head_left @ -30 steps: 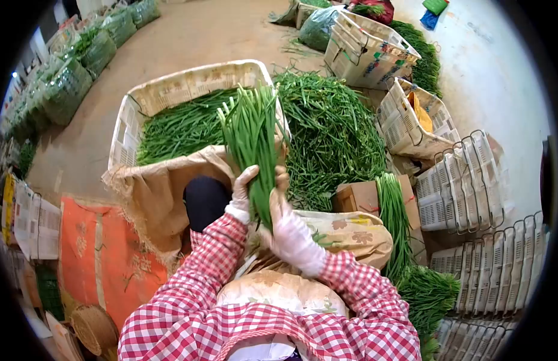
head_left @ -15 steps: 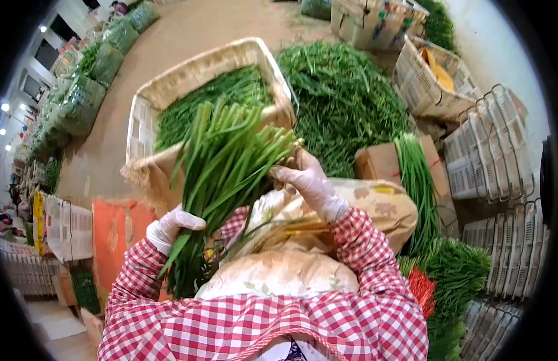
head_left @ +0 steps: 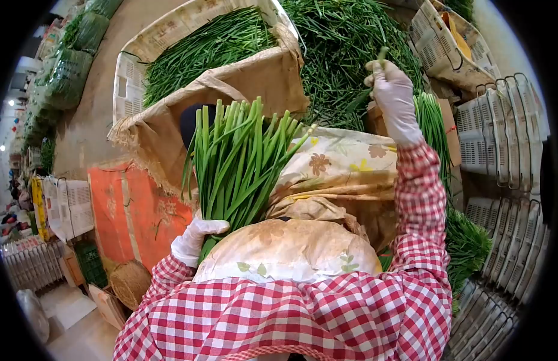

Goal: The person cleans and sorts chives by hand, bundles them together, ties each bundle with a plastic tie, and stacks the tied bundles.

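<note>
A bunch of green stalks (head_left: 240, 159) stands fanned out above the lap, pale cut ends up. My gloved left hand (head_left: 197, 239) is wrapped round its lower part, thumb across the front. Out to the right, my gloved right hand (head_left: 390, 90) is raised over a heap of loose greens (head_left: 345, 54), its fingers pinched on a thin green stalk (head_left: 382, 55). Behind the bunch, a white crate (head_left: 129, 81) lined with brown cloth (head_left: 249, 81) holds more greens. A stained floral apron (head_left: 285, 249) covers my lap.
At the right, a tied bundle (head_left: 432, 123) rests against a cardboard box (head_left: 450, 129), near stacked white crates (head_left: 492, 135). Another crate (head_left: 432, 45) stands upper right. An orange sack (head_left: 134, 210) lies left, beside a woven basket (head_left: 129, 284). Bagged greens (head_left: 68, 78) line the far left.
My right hand has left the bunch and moved up and right with a thin stalk. The bunch, tilted right before, is now more upright in my left hand. The view has shifted downward.
</note>
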`<state>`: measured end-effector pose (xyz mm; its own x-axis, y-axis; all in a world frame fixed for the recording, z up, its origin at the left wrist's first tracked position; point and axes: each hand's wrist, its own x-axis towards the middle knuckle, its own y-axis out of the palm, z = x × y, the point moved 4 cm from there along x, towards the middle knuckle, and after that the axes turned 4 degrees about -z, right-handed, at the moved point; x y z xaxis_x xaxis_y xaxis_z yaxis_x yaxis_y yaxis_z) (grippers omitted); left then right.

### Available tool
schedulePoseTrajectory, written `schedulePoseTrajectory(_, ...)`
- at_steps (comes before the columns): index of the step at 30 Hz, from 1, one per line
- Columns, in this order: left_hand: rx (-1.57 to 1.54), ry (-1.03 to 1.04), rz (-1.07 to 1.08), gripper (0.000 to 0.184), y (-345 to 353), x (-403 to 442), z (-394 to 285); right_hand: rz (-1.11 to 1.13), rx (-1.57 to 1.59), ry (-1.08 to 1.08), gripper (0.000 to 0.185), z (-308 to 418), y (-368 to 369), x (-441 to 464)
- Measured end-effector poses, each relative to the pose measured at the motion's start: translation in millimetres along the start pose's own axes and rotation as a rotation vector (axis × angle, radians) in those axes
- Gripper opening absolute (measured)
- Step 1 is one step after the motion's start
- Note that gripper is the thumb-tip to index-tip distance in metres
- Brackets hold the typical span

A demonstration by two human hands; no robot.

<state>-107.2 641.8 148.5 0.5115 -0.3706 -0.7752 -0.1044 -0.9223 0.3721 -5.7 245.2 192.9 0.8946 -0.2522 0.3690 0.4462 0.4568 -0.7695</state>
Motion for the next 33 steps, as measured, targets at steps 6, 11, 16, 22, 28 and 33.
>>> schedulePoseTrajectory(6,0.1,0.072,0.005,0.061,9.8,1.4,-3.1,0.5,0.629,0.256,0.037,88.9,51.9,-86.9)
schedulePoseTrajectory(11,0.121,0.098,0.003,0.057,14.7,0.5,-3.6,0.483,0.496,-0.007,0.014,73.8,46.3,-77.6)
schedulePoseTrajectory(16,0.113,0.042,0.063,0.057,20.2,7.7,1.2,-0.044,0.055,-0.212,0.011,16.3,-1.1,-7.0)
schedulePoseTrajectory(22,0.185,0.061,0.103,0.053,33.2,8.3,-5.6,0.649,0.104,-0.27,0.026,105.2,33.8,-47.2)
schedulePoseTrajectory(28,0.124,0.054,0.099,0.061,33.1,4.5,-1.5,0.409,0.348,-0.296,0.017,99.1,60.3,-47.6)
schedulePoseTrajectory(33,-0.083,0.121,0.092,0.063,32.2,9.4,6.8,0.236,0.301,-0.072,0.023,74.2,74.7,-28.9)
